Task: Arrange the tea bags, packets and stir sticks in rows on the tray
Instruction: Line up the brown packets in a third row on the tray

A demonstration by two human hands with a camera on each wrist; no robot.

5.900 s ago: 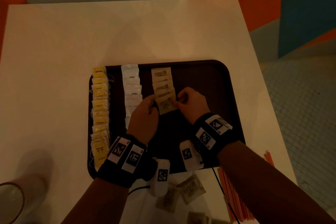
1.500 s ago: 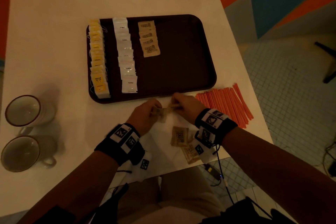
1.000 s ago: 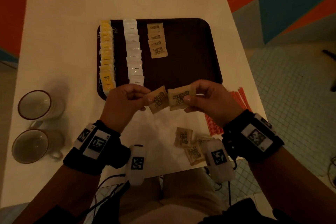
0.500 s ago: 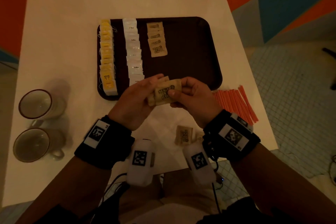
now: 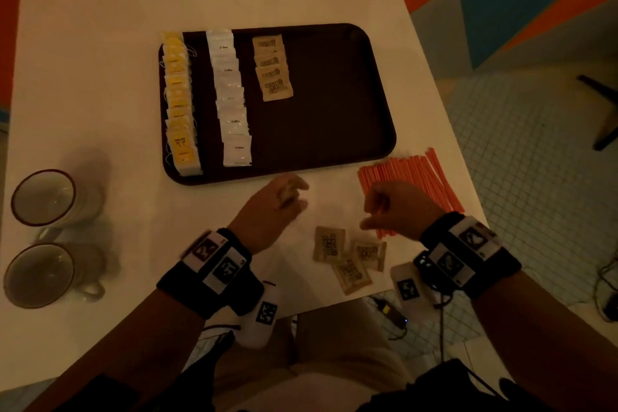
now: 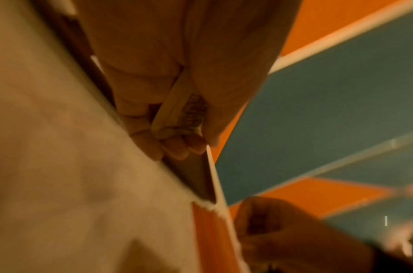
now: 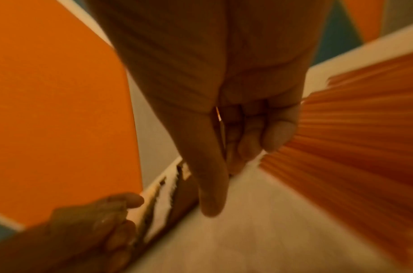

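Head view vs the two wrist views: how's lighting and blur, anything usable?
Head view: dim, warm cast; dark brown plastic tray rows readable, left hand motion-smeared. Left wrist view: soft throughout, yet the tan paper sugar packets pinched in the fingers are recognisable. Right wrist view: heavy streaking over the orange stir sticks; right hand curled, contents unclear.

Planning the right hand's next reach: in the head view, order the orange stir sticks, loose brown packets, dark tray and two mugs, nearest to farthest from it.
1. Orange stir sticks, under the right hand.
2. Loose brown packets, just left of the wrist.
3. Dark tray, ahead.
4. Two mugs, far left.
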